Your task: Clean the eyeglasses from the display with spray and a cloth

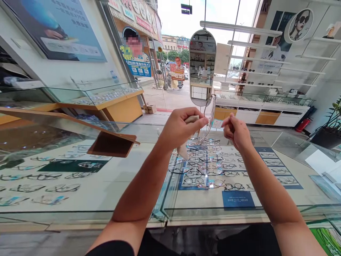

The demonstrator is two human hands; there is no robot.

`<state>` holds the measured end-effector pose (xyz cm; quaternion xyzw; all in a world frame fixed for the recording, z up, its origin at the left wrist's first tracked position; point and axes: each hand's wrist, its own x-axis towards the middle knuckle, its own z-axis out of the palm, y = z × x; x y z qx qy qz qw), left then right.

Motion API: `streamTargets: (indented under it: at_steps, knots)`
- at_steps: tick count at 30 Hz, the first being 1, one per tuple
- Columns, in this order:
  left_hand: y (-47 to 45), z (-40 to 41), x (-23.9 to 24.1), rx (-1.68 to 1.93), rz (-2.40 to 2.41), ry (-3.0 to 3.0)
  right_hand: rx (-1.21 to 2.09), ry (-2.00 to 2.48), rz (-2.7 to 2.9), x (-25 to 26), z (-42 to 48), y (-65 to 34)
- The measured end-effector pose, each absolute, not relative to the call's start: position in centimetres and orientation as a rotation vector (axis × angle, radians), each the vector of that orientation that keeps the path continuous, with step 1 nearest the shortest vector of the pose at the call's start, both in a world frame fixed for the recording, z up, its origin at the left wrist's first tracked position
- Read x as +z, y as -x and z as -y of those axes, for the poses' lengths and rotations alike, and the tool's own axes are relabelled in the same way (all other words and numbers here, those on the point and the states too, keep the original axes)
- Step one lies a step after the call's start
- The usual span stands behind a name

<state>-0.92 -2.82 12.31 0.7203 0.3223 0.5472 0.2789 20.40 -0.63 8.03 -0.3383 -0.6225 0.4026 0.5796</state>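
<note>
My left hand is raised over the glass counter, closed on a pair of thin, clear-framed eyeglasses that stand nearly upright, seen almost edge-on. A pale beige cloth is bunched in the same hand, one end hanging below the palm. To the right, my right hand is closed, thumb and forefinger pressed together a little apart from the eyeglasses. Whatever it may pinch is too small to make out. A small pale label shows between the hands. Rows of eyeglasses lie inside the counter beneath.
A glass display counter spans the front. At left a brown-framed tabletop mirror juts over it. An oval mirror stands ahead by the window. A blue card lies in the case; a plant stands at right.
</note>
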Motion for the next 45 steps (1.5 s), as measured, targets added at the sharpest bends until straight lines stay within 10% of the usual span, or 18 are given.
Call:
streamTargets:
  at_steps: [45]
  knots:
    - [-1.0,3.4,11.0,1.734,-0.878,-1.779,0.659,0.778,1.630,11.3,4.9,-17.9]
